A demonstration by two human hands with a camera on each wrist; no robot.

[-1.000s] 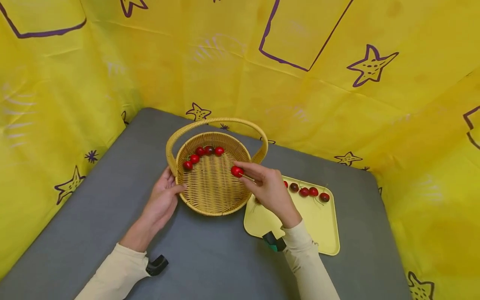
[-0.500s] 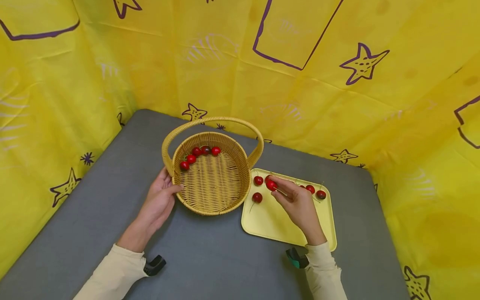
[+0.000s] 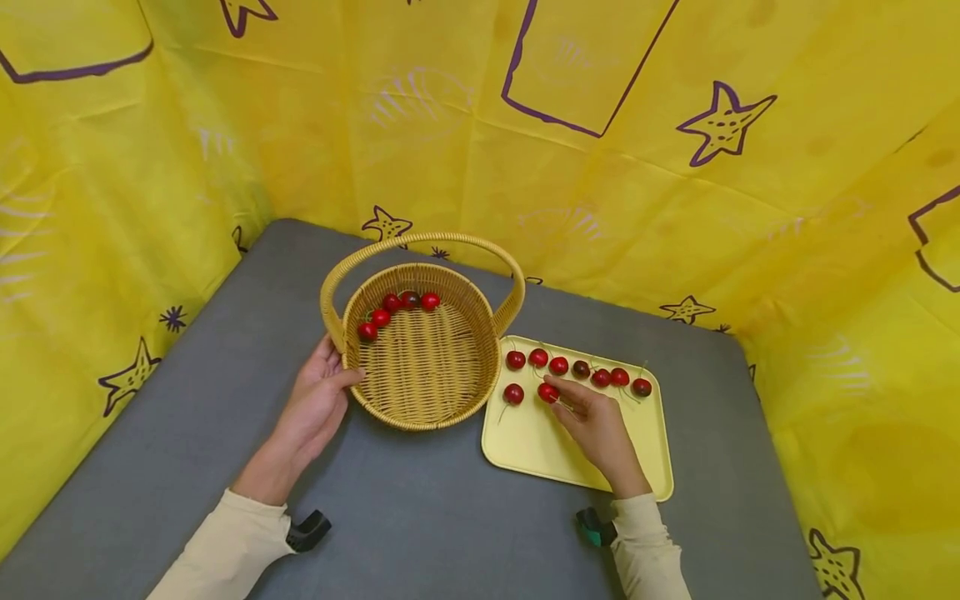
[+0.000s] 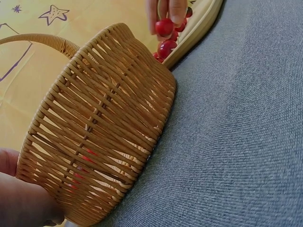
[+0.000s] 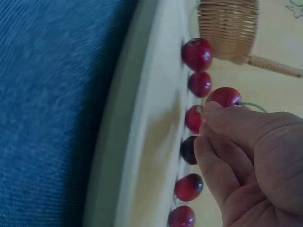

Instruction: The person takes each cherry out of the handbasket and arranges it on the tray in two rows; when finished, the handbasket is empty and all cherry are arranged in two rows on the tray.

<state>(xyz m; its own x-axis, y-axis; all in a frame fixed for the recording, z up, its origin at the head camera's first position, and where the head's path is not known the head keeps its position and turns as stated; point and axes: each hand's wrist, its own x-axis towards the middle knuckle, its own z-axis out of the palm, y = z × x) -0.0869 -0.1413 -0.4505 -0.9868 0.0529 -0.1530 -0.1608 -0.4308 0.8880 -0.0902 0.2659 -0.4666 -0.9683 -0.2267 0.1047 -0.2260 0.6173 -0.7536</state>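
My left hand [image 3: 313, 400] grips the left rim of a round woven basket [image 3: 423, 383] with an arched handle, thumb over the edge. Several red cherries [image 3: 381, 317] lie along the basket's far left inside wall. Over the pale yellow tray [image 3: 525, 454], my right hand [image 3: 600, 425] pinches a red cherry [image 5: 224, 97] between thumb and fingers; its green stem sticks out in the right wrist view. Behind that hand, a row of several cherries [image 3: 558, 366] runs along the tray's far side. One more cherry [image 3: 513, 394] sits left of the held one.
The tray stands right beside the basket on a grey cloth-covered table [image 3: 420, 517]. Yellow fabric [image 3: 600, 208] printed with starfish rises behind the table and along its sides. The basket's handle [image 3: 427, 240] arches up over the basket's far side.
My right hand has moved right from over the basket's right side to above the tray, then slightly down toward it, keeping a cherry pinched. The left hand still holds the rim.
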